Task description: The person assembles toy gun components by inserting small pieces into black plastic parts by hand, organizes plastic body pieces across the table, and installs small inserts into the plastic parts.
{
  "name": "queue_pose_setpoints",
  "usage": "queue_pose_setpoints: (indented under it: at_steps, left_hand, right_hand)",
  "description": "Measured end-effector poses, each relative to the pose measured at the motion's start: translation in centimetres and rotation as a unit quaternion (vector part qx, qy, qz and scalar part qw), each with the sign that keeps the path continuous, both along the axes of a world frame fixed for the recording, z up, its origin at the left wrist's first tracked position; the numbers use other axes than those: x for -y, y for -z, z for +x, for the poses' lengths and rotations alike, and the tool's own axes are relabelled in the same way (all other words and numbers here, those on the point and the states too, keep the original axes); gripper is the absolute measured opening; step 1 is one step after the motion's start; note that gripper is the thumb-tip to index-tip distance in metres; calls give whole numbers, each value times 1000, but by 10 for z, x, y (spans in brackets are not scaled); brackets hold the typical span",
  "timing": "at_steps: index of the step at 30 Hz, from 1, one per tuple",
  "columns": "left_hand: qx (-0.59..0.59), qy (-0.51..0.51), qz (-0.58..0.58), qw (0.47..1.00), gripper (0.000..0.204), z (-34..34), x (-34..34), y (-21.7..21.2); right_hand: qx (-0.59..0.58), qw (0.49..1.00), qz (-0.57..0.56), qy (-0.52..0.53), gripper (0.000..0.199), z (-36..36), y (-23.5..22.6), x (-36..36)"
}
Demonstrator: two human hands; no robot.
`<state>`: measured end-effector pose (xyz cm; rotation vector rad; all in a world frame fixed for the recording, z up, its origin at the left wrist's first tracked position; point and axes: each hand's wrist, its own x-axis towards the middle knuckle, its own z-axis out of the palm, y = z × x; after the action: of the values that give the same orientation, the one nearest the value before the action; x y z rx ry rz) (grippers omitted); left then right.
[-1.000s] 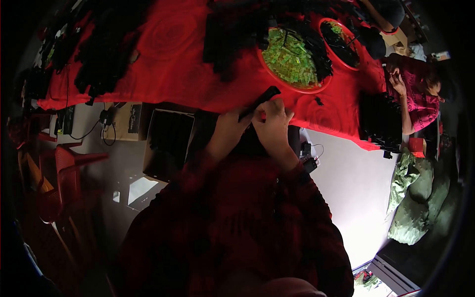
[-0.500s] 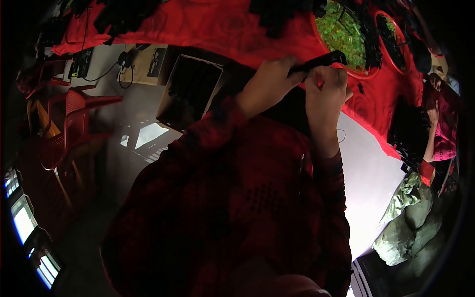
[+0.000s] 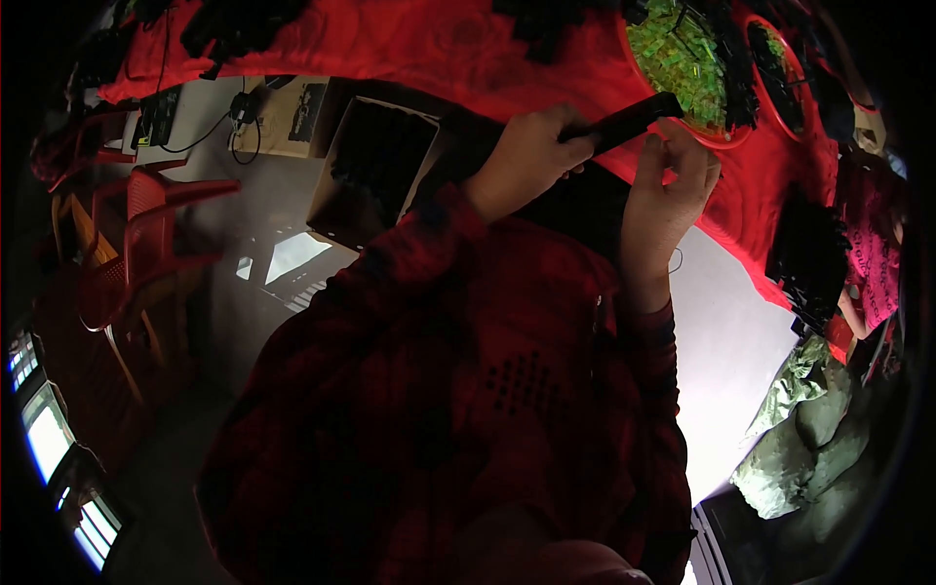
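Observation:
My left hand (image 3: 531,161) is closed round one end of a long, narrow black piece (image 3: 632,125) with a bent or thicker far end. Its exact kind I cannot make out. The piece slants up to the right, over the edge of the red-covered table. Just below its far end is my right hand (image 3: 671,190), its thumb and fingers drawn together in a pinch. Whatever may be between those fingertips is too small to see. Right behind the piece stands a red basin (image 3: 721,144) full of small green and yellowish bits (image 3: 678,68).
A second red-rimmed basin (image 3: 801,73) stands farther right. Dark heaps (image 3: 239,29) lie on the red tablecloth (image 3: 409,39). An open carton (image 3: 327,195) of black items is left of my arms, beyond it a red chair (image 3: 146,224). Pale sacks (image 3: 780,473) and a person in pink (image 3: 868,244) are right.
My right hand has come away from the black piece, moving slightly right and down, and more of the piece shows. The left hand keeps its hold. The person at right has shifted an arm.

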<state>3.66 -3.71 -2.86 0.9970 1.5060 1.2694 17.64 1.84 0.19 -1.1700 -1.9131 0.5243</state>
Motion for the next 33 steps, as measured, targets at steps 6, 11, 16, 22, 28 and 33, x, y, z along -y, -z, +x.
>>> queue_pose_setpoints:
  at_steps: [6, 11, 16, 22, 28, 33]
  left_hand:
    - [54, -11, -5, 998, 16, -2, 5, 1]
    - [-19, -12, 3, 1000, 15, 0, 6, -2]
    - [-144, -48, 44, 987, 17, -3, 10, 7]
    - [-260, -59, -7, 964, 20, -5, 14, 11]
    - [26, -23, -5, 999, 18, -9, 16, -7]
    - [118, -25, -24, 992, 17, -11, 12, -6]
  right_hand:
    - [-45, 998, 33, 13, 26, 1, 0, 3]
    - [116, 982, 137, -52, 18, -2, 4, 9]
    - [231, 952, 184, -82, 19, -7, 4, 17]
    - [260, 948, 140, -119, 20, -15, 14, 20]
    - [63, 986, 54, -144, 18, -14, 8, 19]
    - [-44, 994, 84, -55, 24, -6, -6, 20]
